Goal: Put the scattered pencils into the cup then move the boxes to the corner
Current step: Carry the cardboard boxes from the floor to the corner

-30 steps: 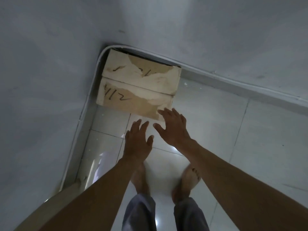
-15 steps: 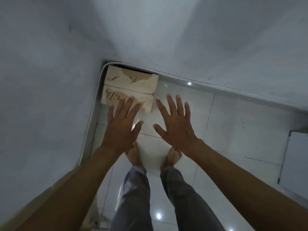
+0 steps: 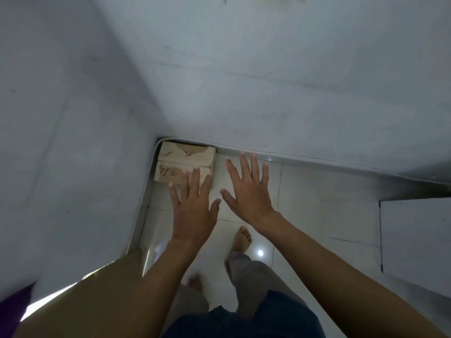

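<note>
My left hand and right hand are both spread and empty, with the boxes tucked in the corner just ahead, long sides across me, nearer the left one.

We see the boxes in pale tan cardboard, with ragged darker brown patches and black handwritten strokes on top, the nearer one reading roughly 4/12. The walls are pale blue-grey with faint dark scuffs. The floor is glossy white tile crossed by thin dark joint lines, with one bright white glint. The trousers are grey, the garment above them dark blue. At lower left we find a dull tan board and a purple patch, and at right a white panel edged in thin black.
</note>
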`<control>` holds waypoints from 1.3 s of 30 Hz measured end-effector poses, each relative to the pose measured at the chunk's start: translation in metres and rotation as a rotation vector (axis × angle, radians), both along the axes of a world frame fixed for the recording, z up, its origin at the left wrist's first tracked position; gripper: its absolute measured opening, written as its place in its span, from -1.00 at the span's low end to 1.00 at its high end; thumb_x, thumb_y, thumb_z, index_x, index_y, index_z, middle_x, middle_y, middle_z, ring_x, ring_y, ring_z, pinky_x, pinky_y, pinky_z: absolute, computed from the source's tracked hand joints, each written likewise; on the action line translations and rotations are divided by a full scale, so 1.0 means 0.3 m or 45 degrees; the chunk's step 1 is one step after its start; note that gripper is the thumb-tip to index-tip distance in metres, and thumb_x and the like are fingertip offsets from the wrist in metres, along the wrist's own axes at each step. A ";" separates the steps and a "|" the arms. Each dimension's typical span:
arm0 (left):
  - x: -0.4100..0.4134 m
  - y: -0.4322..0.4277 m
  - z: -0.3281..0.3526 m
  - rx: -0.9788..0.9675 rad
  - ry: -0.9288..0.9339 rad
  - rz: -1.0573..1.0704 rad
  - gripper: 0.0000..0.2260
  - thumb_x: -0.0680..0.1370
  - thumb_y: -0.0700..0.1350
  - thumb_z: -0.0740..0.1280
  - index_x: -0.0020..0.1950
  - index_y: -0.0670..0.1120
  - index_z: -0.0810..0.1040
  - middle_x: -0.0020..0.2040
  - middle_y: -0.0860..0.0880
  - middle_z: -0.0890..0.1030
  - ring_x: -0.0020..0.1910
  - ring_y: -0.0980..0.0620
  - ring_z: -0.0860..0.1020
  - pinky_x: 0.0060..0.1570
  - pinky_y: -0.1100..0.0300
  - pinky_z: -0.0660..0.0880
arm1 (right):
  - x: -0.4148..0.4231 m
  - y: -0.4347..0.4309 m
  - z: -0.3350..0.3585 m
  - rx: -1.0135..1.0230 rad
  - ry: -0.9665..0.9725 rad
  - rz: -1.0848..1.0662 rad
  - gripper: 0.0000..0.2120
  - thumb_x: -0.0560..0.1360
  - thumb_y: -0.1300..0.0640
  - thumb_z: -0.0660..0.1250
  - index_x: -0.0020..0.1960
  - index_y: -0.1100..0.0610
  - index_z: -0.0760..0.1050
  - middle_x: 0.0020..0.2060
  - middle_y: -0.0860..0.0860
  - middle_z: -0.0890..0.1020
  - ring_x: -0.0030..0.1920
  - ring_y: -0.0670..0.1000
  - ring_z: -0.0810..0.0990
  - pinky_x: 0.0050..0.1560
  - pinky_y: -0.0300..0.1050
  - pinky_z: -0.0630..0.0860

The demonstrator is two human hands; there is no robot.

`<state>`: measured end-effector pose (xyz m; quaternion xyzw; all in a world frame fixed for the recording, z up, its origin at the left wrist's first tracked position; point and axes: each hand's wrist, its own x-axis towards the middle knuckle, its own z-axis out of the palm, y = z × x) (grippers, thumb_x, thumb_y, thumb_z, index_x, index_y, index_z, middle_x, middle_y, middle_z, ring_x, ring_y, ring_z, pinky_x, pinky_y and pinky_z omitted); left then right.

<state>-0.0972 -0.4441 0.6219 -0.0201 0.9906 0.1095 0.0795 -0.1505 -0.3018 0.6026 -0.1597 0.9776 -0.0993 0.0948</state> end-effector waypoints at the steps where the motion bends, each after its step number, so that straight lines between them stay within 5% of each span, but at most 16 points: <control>1: 0.016 0.003 0.031 0.006 0.008 -0.033 -0.45 0.58 0.11 0.23 0.52 -0.05 0.22 0.57 -0.15 0.11 0.56 -0.20 0.00 0.45 -0.24 -0.11 | 0.024 0.011 0.038 -0.041 0.068 -0.001 -0.35 0.57 -0.16 0.18 0.56 0.03 0.09 0.56 0.17 0.08 0.56 0.23 -0.06 0.45 0.21 -0.29; 4: 0.064 0.004 0.119 0.039 0.091 -0.135 -0.48 0.59 0.09 0.21 0.51 -0.05 0.23 0.57 -0.14 0.10 0.56 -0.19 0.00 0.48 -0.26 -0.03 | 0.103 0.035 0.132 -0.100 0.234 -0.023 -0.42 0.56 -0.13 0.22 0.52 0.03 0.24 0.54 0.13 0.19 0.55 0.19 0.05 0.48 0.21 -0.19; 11: 0.320 -0.014 0.229 0.061 0.592 -0.381 -0.55 0.60 0.05 0.20 0.45 -0.06 0.32 0.51 -0.18 0.27 0.52 -0.21 0.16 0.42 -0.30 0.15 | 0.458 0.030 0.240 -0.119 0.456 -0.194 -0.41 0.58 -0.24 0.06 0.51 0.03 0.25 0.51 0.14 0.25 0.53 0.21 0.12 0.46 0.28 0.01; 20: 0.678 -0.010 0.204 0.014 0.567 -0.590 -0.54 0.52 0.06 0.28 0.39 -0.05 0.45 0.46 -0.15 0.36 0.47 -0.21 0.27 0.37 -0.34 0.21 | 0.926 0.020 0.240 0.061 0.336 -0.447 -0.39 0.51 -0.26 0.18 0.48 -0.01 0.33 0.48 0.13 0.32 0.47 0.24 0.27 0.41 0.34 0.05; 27: 0.789 0.106 0.271 0.106 0.584 -0.772 -0.58 0.49 0.00 0.39 0.33 -0.06 0.52 0.41 -0.15 0.44 0.44 -0.21 0.32 0.35 -0.35 0.23 | 1.172 0.221 0.302 -0.128 0.427 -0.564 -0.53 0.55 -0.11 0.23 0.43 -0.03 0.37 0.48 0.02 0.34 0.52 0.11 0.20 0.51 0.22 -0.05; 39: 1.133 0.517 0.277 0.274 0.496 -1.178 -0.57 0.47 0.02 0.41 0.32 -0.03 0.53 0.40 -0.12 0.46 0.43 -0.18 0.35 0.37 -0.29 0.16 | 1.690 0.511 0.313 0.062 0.220 -1.112 -0.37 0.56 -0.35 -0.21 0.56 -0.13 -0.09 0.57 0.02 -0.07 0.56 0.12 -0.15 0.49 0.18 -0.32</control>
